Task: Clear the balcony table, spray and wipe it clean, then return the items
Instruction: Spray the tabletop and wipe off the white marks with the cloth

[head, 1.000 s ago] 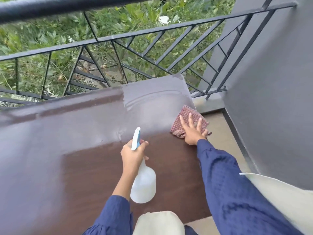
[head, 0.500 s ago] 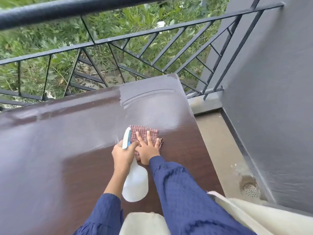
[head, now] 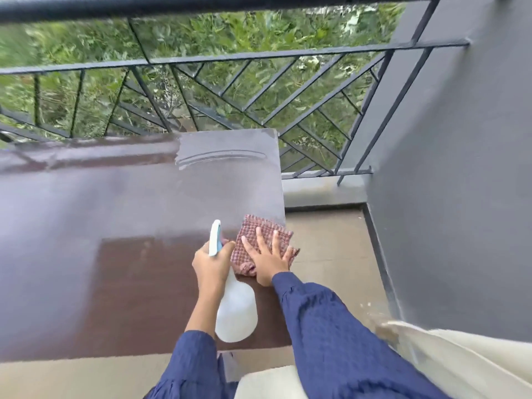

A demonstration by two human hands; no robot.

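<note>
From the head view, your right hand point(head: 267, 262) lies flat with fingers spread and straight, pressing the reddish waffle-weave cloth point(head: 253, 230) onto the dark brown tabletop point(head: 115, 226); nothing is curled round it, only pushed down. The cloth sits at the tabletop's right edge, and its right corner appears to hang a little past that edge over the balcony floor point(head: 325, 234). Your left hand point(head: 211, 264) is wrapped round the neck of the white spray bottle point(head: 236, 315). The blue-and-white nozzle points away from you toward the railing point(head: 230, 57), and the bottle's body hangs back toward you just above the surface. That hand is just beside the cloth on its left, almost touching it. What matters for the next stroke is direction. The tabletop's long axis runs left to right, the cloth is at the far right end of it, and nearly all the remaining surface lies to the left. A curved wet streak shows in the far right corner. Your right hand owns the cloth, so I judge the sweep must go leftward or away from you. The bottle hand stands squarely in the leftward path, so lift it clear first. The grey wall point(head: 460, 197) closes off your right.
</note>
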